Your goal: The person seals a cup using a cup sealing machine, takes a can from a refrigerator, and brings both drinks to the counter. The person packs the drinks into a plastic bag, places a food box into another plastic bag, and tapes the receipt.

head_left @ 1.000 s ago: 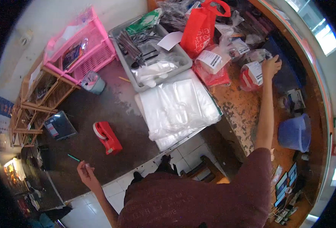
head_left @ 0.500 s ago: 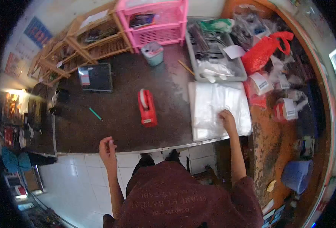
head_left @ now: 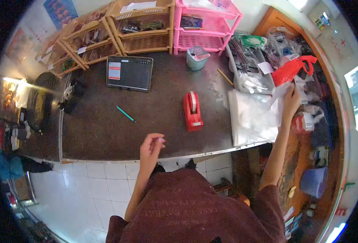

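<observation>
My right hand (head_left: 292,99) is closed on the edge of a clear plastic bag (head_left: 281,103), pulled up at the right side of a pile of clear plastic bags (head_left: 247,119). The rest of the pile lies flat on the dark table. My left hand (head_left: 151,146) hovers at the table's front edge, fingers curled and thumb near the index finger. A small lilac spot shows at its fingertips; I cannot tell what it is. Between the hands stands a red tape dispenser (head_left: 192,111). Left of it lies a green pencil-like stick (head_left: 125,114).
A tablet (head_left: 129,73) leans near tan racks (head_left: 146,43) and a pink rack (head_left: 201,42). A small bin (head_left: 197,60) stands beside them. Behind the bags is a grey tray (head_left: 232,65) of packed goods; a red bag (head_left: 286,73) lies to its right.
My right hand has moved right and farther back, lifting a bag's edge from the pile. The view has shifted, so the table things appear farther right. My left hand stays curled near the edge.
</observation>
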`<action>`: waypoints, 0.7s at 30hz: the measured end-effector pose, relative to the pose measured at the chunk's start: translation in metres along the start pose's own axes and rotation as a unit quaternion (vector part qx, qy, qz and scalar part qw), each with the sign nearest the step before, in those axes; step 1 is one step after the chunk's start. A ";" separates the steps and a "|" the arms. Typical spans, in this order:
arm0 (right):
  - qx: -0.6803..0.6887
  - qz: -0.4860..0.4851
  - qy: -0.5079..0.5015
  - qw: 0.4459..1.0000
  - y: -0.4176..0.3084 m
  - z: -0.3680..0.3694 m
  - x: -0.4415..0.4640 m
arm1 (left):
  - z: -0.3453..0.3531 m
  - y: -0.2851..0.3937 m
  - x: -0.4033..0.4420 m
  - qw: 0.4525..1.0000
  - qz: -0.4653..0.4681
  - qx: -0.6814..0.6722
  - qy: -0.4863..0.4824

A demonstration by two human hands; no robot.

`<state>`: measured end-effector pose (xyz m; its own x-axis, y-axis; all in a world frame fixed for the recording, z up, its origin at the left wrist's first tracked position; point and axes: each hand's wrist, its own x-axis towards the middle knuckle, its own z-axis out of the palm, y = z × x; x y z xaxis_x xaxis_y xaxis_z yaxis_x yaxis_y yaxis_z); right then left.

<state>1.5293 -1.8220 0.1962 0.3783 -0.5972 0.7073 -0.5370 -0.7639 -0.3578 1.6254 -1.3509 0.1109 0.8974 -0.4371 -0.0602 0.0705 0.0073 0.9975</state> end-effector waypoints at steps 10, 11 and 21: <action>0.595 0.276 -0.164 0.737 -0.262 -0.071 -0.041 | -0.054 -0.025 0.029 0.911 -0.077 -0.095 -0.393; 0.625 0.285 -0.158 0.710 -0.277 -0.070 -0.051 | -0.055 -0.032 0.035 0.903 -0.055 -0.138 -0.403; 0.667 0.338 -0.216 0.627 -0.283 -0.019 -0.171 | -0.124 0.031 0.077 0.628 -0.041 -0.578 -0.519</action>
<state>1.6023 -1.4984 0.1880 0.7287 -0.6848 -0.0094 0.3153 0.3476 -0.8830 1.7507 -1.2725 0.1324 0.1437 -0.8256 0.5457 0.9056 0.3320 0.2638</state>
